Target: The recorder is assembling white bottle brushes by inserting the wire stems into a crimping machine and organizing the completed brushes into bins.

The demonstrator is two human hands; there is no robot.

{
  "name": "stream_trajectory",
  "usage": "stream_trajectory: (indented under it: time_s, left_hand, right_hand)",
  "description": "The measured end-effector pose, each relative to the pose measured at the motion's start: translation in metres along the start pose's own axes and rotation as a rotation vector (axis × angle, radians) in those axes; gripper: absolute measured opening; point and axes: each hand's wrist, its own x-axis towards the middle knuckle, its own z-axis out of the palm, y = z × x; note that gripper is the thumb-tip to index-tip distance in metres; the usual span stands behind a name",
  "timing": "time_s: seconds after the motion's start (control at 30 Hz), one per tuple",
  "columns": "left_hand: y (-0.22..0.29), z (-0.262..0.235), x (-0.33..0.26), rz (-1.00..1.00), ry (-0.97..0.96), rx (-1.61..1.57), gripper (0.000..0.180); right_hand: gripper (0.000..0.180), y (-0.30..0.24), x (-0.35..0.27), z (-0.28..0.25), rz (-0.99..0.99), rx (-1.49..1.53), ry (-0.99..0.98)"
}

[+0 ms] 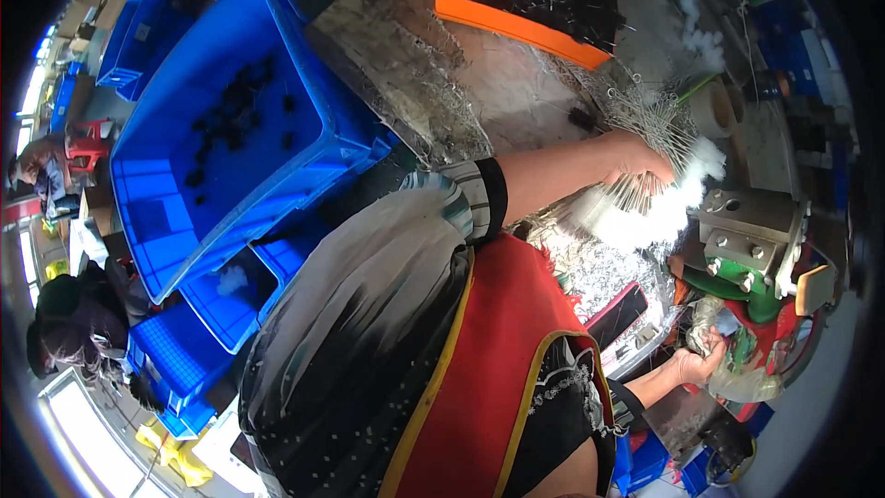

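My left hand [638, 159] is closed around a bundle of thin metal wires [656, 129], several with small looped ends, fanned out past the fingers. Beneath that hand and beside the bundle lies white fluffy material [619, 221], strongly overlit. Lower on the right, my right hand [698, 361] has its fingers bent round a greyish-white, crumpled-looking piece [705, 315] that I cannot make out. Just above it stands a metal machine block [745, 229] with bolts and a green base. A dark phone-like slab with a pink edge [618, 315] lies between my arms.
A large blue crate [152, 175] with dark tufts inside stands at the left. An orange tray [516, 26] full of black bristly pieces sits at the back. A pale roll [713, 109] stands near the wires. At the far left is another person [81, 318].
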Motion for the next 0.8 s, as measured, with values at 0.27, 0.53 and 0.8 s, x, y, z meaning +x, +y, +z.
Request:
stream_trajectory:
  time_s: [0.27,0.53,0.8]
  left_hand:
    - [-0.004,0.003,-0.001,0.023,0.146,-0.088,0.009]
    - [0.004,0.010,-0.017,-0.091,0.333,0.187,0.024]
    - [0.000,0.007,-0.010,0.002,0.170,0.025,0.018]
  right_hand:
    - [0.017,0.002,0.004,0.008,-0.015,-0.041,0.040]
    - [0.018,-0.003,0.005,-0.002,0.063,-0.035,0.021]
    - [0.018,0.009,0.013,0.004,0.069,0.047,-0.012]
